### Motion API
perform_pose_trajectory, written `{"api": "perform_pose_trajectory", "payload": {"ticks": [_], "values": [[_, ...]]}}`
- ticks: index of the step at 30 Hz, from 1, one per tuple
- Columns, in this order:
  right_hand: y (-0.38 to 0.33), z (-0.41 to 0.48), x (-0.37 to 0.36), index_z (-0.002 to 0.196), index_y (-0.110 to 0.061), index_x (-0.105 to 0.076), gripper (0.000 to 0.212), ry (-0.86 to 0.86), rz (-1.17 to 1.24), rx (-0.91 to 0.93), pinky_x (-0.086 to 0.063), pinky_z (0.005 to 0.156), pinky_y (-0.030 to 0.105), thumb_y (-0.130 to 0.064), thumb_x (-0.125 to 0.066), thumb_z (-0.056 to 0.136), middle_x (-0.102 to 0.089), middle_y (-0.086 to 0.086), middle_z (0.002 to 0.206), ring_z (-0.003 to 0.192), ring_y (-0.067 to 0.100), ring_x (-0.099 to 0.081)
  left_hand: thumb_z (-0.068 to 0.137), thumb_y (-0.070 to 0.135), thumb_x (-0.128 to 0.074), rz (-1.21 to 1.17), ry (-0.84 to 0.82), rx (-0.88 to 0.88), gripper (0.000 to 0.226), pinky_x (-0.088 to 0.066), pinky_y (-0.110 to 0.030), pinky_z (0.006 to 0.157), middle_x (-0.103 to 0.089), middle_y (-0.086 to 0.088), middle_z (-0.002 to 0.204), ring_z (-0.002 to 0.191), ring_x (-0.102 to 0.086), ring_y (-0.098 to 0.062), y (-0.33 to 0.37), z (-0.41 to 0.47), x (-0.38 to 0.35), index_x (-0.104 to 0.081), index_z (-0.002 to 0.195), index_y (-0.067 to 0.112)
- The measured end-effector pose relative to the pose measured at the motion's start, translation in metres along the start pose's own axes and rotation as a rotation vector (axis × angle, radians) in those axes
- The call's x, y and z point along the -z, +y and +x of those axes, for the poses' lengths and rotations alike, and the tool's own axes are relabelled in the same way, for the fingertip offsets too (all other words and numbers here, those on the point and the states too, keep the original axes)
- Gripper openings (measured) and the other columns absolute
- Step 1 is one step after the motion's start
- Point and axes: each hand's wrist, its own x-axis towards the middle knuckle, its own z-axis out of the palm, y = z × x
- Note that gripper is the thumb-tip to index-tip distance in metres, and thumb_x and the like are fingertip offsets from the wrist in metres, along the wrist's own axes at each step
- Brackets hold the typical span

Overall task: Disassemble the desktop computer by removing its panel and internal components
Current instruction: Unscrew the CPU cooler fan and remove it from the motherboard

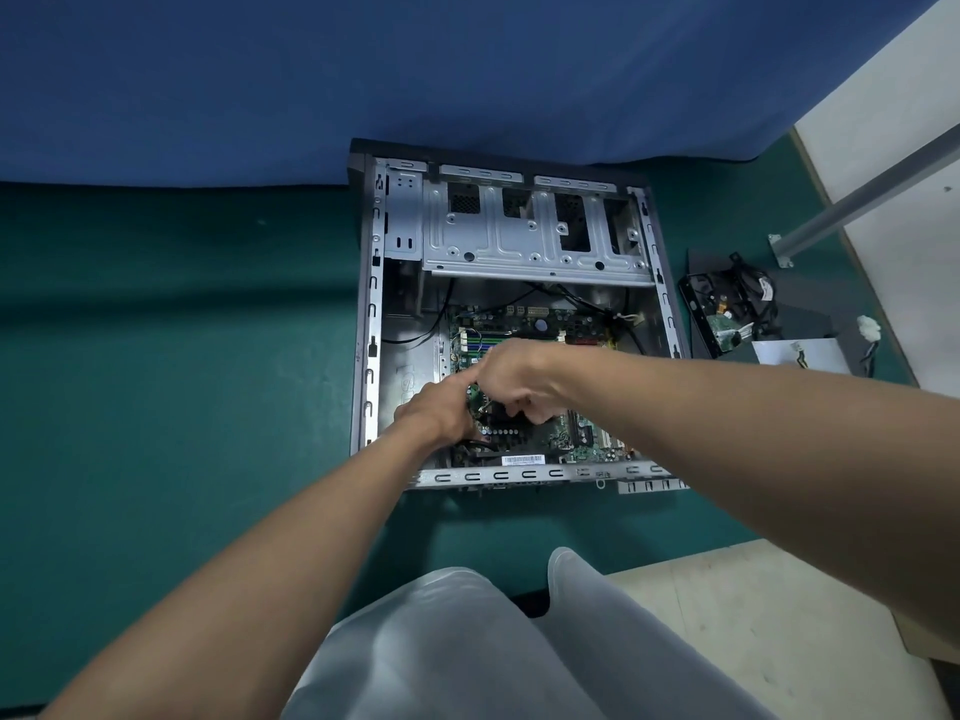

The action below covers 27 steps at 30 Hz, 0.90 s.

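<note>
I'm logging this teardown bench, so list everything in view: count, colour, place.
computer case: one, grey, open on mat
drive cage: one, silver, case's far end
motherboard: one, green, inside case
drive: one, black, right of case
mat: one, green, under case
cloth: one, blue, behind case
metal bar: one, grey, far right
left hand: one, reaching into case
right hand: one, fingers curled, over motherboard

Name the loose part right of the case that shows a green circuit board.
The black drive nearest the case; the white connector shows none.
</note>
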Motion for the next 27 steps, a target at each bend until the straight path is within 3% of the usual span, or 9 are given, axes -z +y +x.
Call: {"api": "perform_pose_trajectory", "payload": {"ticks": [5, 10, 12, 14, 16, 18, 21, 24, 27], "values": [[0.003, -0.002, -0.009, 0.115, -0.004, -0.058, 0.025, 0.257, -0.878, 0.308, -0.046, 0.060, 0.026, -0.006, -0.047, 0.093, -0.052, 0.004, 0.079, 0.066, 0.017, -0.051, 0.076, 0.018, -0.081, 0.036, 0.001, 0.011, 0.070, -0.050, -0.039, 0.087, -0.068, -0.004, 0.109, 0.088, -0.055, -0.021, 0.001, 0.001, 0.000, -0.048, 0.136, 0.031], [0.012, -0.005, -0.007, 0.111, -0.010, -0.063, 0.031, 0.262, -1.418, 0.712, -0.052, 0.079, 0.035, -0.024, -0.036, 0.102, -0.065, 0.008, 0.111, 0.101, 0.028, -0.062, 0.082, 0.015, -0.069, 0.051, 0.000, 0.003, 0.045, -0.053, -0.040, 0.082, -0.064, 0.000, 0.091, 0.089, -0.060, -0.026, 0.002, 0.001, -0.001, -0.057, 0.123, 0.025], [0.011, -0.002, -0.005, 0.110, -0.008, -0.063, 0.028, 0.283, -1.327, 0.703, -0.048, 0.067, 0.033, -0.018, -0.038, 0.101, -0.065, 0.008, 0.102, 0.096, 0.029, -0.062, 0.078, 0.018, -0.076, 0.050, -0.003, 0.013, 0.047, -0.051, -0.042, 0.087, -0.066, 0.001, 0.099, 0.093, -0.059, -0.025, 0.001, 0.000, -0.001, -0.058, 0.121, 0.025], [0.010, -0.001, -0.003, 0.103, -0.004, -0.063, 0.019, 0.287, -1.045, 0.605, -0.042, 0.055, 0.031, -0.008, -0.047, 0.094, -0.051, 0.005, 0.075, 0.071, 0.025, -0.056, 0.076, 0.021, -0.080, 0.052, -0.004, 0.024, 0.054, -0.050, -0.039, 0.089, -0.066, 0.001, 0.106, 0.093, -0.057, -0.023, 0.001, 0.000, 0.000, -0.055, 0.124, 0.026], [0.011, 0.004, -0.004, 0.088, -0.002, -0.061, 0.013, 0.305, -0.723, 0.497, -0.043, 0.053, 0.032, -0.014, -0.057, 0.090, -0.040, 0.002, 0.065, 0.058, 0.021, -0.048, 0.078, 0.018, -0.079, 0.045, -0.006, 0.021, 0.066, -0.049, -0.039, 0.090, -0.064, -0.002, 0.116, 0.095, -0.056, -0.023, 0.002, -0.001, 0.001, -0.046, 0.133, 0.032], [0.013, 0.007, -0.002, 0.080, -0.003, -0.059, 0.023, 0.330, -0.322, 0.321, -0.048, 0.048, 0.030, -0.022, -0.057, 0.092, -0.052, 0.007, 0.064, 0.052, 0.020, -0.054, 0.081, 0.011, -0.074, 0.030, -0.021, 0.004, 0.083, -0.048, -0.041, 0.094, -0.060, -0.006, 0.127, 0.101, -0.058, -0.025, 0.005, -0.004, 0.003, -0.031, 0.144, 0.045], [0.014, 0.009, 0.004, 0.080, -0.004, -0.052, 0.023, 0.220, 0.258, -0.050, -0.032, 0.034, 0.017, -0.017, -0.046, 0.098, -0.055, 0.006, 0.048, 0.032, 0.010, -0.043, 0.087, 0.000, -0.063, 0.029, -0.022, -0.013, 0.096, -0.050, -0.041, 0.089, -0.059, -0.011, 0.128, 0.086, -0.059, -0.021, 0.006, -0.007, 0.005, -0.013, 0.145, 0.057], [0.013, 0.011, 0.004, 0.083, -0.006, -0.054, 0.020, 0.150, 0.172, -0.079, -0.038, 0.039, 0.018, -0.011, -0.042, 0.098, -0.056, 0.006, 0.064, 0.047, 0.010, -0.046, 0.087, -0.002, -0.061, 0.022, -0.025, -0.017, 0.096, -0.051, -0.040, 0.086, -0.059, -0.013, 0.128, 0.079, -0.056, -0.018, 0.008, -0.006, 0.004, -0.012, 0.145, 0.057], [0.012, 0.006, 0.000, 0.097, -0.003, -0.058, 0.013, 0.291, -0.340, 0.122, -0.047, 0.061, 0.028, -0.010, -0.048, 0.093, -0.058, 0.008, 0.082, 0.065, 0.018, -0.053, 0.086, 0.003, -0.067, 0.019, -0.025, -0.005, 0.094, -0.048, -0.043, 0.095, -0.057, -0.008, 0.133, 0.094, -0.057, -0.020, 0.006, -0.006, 0.005, -0.016, 0.146, 0.054]]}}
